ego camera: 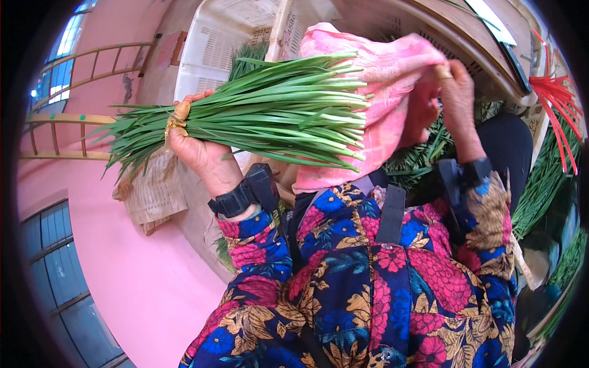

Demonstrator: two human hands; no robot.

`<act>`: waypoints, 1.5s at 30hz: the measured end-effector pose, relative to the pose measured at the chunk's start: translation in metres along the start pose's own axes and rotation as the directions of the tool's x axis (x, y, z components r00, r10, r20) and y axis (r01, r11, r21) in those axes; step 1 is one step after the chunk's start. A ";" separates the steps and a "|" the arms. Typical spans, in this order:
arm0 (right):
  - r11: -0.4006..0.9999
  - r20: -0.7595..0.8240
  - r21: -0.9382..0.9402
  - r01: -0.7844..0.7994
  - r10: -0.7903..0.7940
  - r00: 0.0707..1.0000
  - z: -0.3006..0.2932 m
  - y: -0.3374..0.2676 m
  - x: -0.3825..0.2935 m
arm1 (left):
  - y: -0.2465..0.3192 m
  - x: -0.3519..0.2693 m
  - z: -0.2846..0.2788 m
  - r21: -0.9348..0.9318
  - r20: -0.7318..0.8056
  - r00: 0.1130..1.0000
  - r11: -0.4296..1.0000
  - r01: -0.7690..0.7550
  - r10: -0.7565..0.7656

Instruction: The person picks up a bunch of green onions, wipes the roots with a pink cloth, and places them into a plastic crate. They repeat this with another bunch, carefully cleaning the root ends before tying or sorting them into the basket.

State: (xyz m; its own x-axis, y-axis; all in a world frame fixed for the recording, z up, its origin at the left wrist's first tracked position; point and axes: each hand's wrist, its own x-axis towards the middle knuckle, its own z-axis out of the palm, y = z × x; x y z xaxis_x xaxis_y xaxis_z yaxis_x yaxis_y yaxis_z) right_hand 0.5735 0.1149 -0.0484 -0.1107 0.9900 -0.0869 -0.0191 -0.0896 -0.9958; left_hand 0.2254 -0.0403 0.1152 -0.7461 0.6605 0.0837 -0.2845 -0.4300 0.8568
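My left hand [193,142] is closed around a thick bunch of green garlic chives [276,110]. Their pale cut ends point right, and the leaf tips fan out to the left. Tape wraps a finger of this hand. On the right, my right hand [455,96] pinches the upper corner of a pink cloth [340,170] and holds it raised. The cloth hangs over my lap, partly behind the cut ends of the bunch. My right fingertips are partly hidden by the fold.
A white plastic crate [207,50] holding more chives [251,50] stands ahead. Red ties [554,89] hang at the right beside a dark flat object [515,69] on a board. Loose chives [545,170] lie at far right. A bamboo ladder [92,55] leans at the left wall.
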 end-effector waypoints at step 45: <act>0.279 0.530 -0.556 0.783 -0.607 0.592 0.078 -0.052 -0.085 | 0.007 -0.023 0.036 0.174 -0.094 0.995 0.984 0.050 -0.035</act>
State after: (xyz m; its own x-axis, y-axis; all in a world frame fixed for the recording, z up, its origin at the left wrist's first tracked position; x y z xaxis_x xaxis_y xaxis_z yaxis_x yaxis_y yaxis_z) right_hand 0.5061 0.0273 0.0127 -0.5808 0.5829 0.5683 0.4600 0.8109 -0.3616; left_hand 0.2623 -0.0368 0.1375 -0.7888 0.6146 0.0061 -0.2130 -0.2827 0.9353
